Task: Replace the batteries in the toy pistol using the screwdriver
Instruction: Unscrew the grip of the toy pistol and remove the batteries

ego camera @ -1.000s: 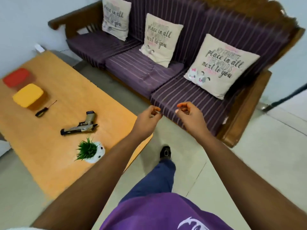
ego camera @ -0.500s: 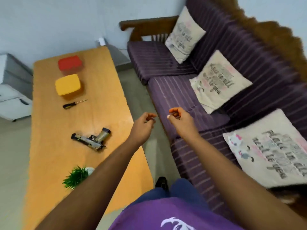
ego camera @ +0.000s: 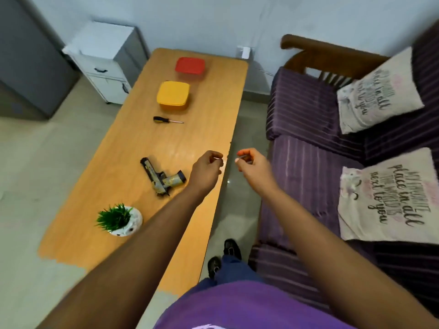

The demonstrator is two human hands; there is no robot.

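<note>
A long wooden table (ego camera: 147,210) stands in the middle of the room, and a purple striped sofa (ego camera: 306,129) with a wooden frame runs along its right side, with a strip of floor between them. Two printed cushions lie on the sofa, one cushion (ego camera: 377,93) far and another cushion (ego camera: 387,198) nearer. Beyond the far left corner of the table stands a small white cabinet (ego camera: 104,60). The person wears a purple shirt (ego camera: 237,307) and both arms reach forward. The left hand (ego camera: 206,169) is held above the right edge of the table, with the fingers curled inward and the tips close to the thumb; whether it pinches something small I cannot tell. The right hand (ego camera: 251,165) is held over the floor gap just beside it, also curled, and it seems to pinch a thin small object, too blurred to name. On the table, from far to near, lie a red box (ego camera: 190,65), a yellow box (ego camera: 173,95), the screwdriver (ego camera: 167,120), the toy pistol (ego camera: 162,179) and a small green plant (ego camera: 118,219) in a white pot. The toy pistol lies flat on its side, just left of the left hand and not touched. The screwdriver lies well apart from both hands.
</note>
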